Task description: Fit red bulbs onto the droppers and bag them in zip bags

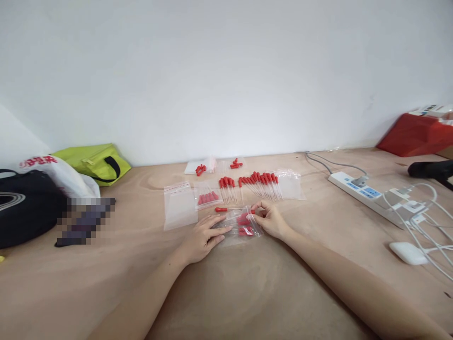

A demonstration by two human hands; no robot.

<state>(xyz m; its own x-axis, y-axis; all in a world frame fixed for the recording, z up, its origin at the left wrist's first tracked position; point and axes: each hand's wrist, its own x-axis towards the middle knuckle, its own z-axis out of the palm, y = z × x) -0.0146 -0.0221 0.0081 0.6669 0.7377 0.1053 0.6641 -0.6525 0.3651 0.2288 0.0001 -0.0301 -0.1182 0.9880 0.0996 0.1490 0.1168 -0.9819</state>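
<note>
A small clear zip bag (231, 240) with red-bulbed droppers (245, 231) inside lies flat in front of me. My left hand (203, 238) rests on its left part, fingers stretched out. At its right end, my right hand (271, 219) pinches the bag's edge near the red strip. Just beyond the bag lies a loose dropper with a red bulb (221, 209); another red bulb shows by my right fingertips. Behind them are a row of droppers (262, 182), a filled zip bag (208, 197) and a flat zip bag (180, 205).
Loose red bulbs (236, 164) lie on bags near the wall. At the right are a white power strip (357, 189) with cables and a white charger (408, 253). A red bag (414, 134) stands farther back. Black, white and lime-green bags (92, 160) sit at the left.
</note>
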